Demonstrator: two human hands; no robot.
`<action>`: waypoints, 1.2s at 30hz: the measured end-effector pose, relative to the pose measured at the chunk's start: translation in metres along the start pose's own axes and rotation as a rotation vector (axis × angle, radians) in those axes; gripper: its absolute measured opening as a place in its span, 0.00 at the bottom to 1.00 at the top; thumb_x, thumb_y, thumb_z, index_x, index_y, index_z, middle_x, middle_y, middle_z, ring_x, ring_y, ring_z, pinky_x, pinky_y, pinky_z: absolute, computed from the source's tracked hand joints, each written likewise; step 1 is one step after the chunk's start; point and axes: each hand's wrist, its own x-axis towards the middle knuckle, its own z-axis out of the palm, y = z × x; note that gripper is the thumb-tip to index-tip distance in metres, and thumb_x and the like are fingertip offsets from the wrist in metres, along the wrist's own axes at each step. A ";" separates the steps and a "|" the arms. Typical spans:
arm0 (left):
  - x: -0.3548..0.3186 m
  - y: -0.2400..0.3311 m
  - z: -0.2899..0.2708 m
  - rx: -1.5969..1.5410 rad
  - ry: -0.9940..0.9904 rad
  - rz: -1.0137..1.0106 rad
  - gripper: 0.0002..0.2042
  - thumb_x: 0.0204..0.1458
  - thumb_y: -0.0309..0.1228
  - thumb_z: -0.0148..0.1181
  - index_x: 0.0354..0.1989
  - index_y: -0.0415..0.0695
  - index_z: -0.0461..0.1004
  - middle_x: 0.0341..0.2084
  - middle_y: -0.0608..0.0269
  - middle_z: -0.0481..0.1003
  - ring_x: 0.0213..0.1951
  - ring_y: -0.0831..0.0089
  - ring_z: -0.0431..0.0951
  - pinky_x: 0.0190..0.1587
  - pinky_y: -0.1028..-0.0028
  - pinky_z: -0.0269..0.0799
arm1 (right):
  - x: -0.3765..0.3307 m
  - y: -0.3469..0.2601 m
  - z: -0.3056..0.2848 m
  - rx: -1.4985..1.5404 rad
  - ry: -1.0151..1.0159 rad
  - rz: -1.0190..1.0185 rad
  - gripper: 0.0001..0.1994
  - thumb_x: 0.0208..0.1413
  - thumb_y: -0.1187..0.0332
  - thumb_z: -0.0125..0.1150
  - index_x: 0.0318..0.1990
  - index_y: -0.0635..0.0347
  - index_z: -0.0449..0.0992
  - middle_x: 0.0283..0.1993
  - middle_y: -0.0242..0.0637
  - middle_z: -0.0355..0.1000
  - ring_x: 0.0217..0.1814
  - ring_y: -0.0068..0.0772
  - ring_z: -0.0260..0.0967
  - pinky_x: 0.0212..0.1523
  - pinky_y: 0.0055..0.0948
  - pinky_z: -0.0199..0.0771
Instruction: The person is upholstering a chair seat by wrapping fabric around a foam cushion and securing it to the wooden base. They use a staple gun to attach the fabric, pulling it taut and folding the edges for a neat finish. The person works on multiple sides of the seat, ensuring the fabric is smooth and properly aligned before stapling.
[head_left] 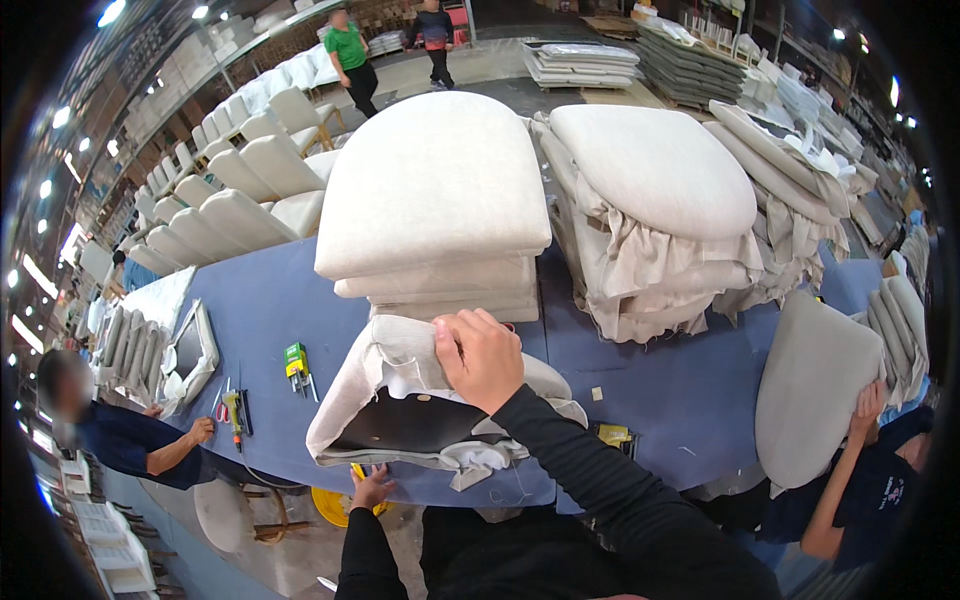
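Observation:
A seat cushion [340, 425] stands tilted on the blue table in front of me, its dark underside facing me and pale fabric folded over the rim. My right hand [482, 360] grips its upper edge, fingers over the fabric and thumb on the near side. Loose fabric and white padding show along the cushion's lower rim. Below its left corner, my left hand [372, 488] is at the table's front edge with fingers apart. A small yellow thing [358, 470] lies at its fingertips; its kind is unclear.
Behind the cushion rises a stack of covered cushions [435, 190], with fabric-draped stacks [650, 180] to the right. A green-and-yellow box [296, 362] and a staple gun [235, 410] lie left on the table [260, 300]. Co-workers stand at both ends; one holds a cushion [815, 390].

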 end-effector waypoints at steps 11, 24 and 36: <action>-0.003 0.009 -0.007 -0.057 -0.027 -0.062 0.36 0.67 0.57 0.57 0.81 0.56 0.64 0.77 0.47 0.67 0.81 0.59 0.59 0.79 0.28 0.19 | -0.002 -0.012 0.013 -0.011 -0.037 -0.033 0.13 0.69 0.60 0.58 0.40 0.58 0.84 0.34 0.40 0.77 0.39 0.49 0.76 0.39 0.48 0.77; -0.032 0.045 0.001 -0.282 0.337 -0.177 0.36 0.57 0.50 0.69 0.74 0.51 0.74 0.78 0.56 0.66 0.84 0.36 0.42 0.80 0.30 0.32 | -0.007 -0.011 0.009 -0.092 0.073 0.017 0.14 0.70 0.62 0.55 0.39 0.60 0.85 0.36 0.41 0.81 0.40 0.51 0.78 0.41 0.48 0.77; 0.028 0.040 0.009 -0.245 0.722 0.313 0.18 0.55 0.43 0.69 0.51 0.50 0.86 0.48 0.52 0.85 0.56 0.42 0.80 0.67 0.38 0.66 | -0.033 -0.054 0.011 -0.201 0.121 0.037 0.24 0.73 0.60 0.44 0.36 0.67 0.84 0.33 0.48 0.81 0.36 0.53 0.76 0.41 0.44 0.74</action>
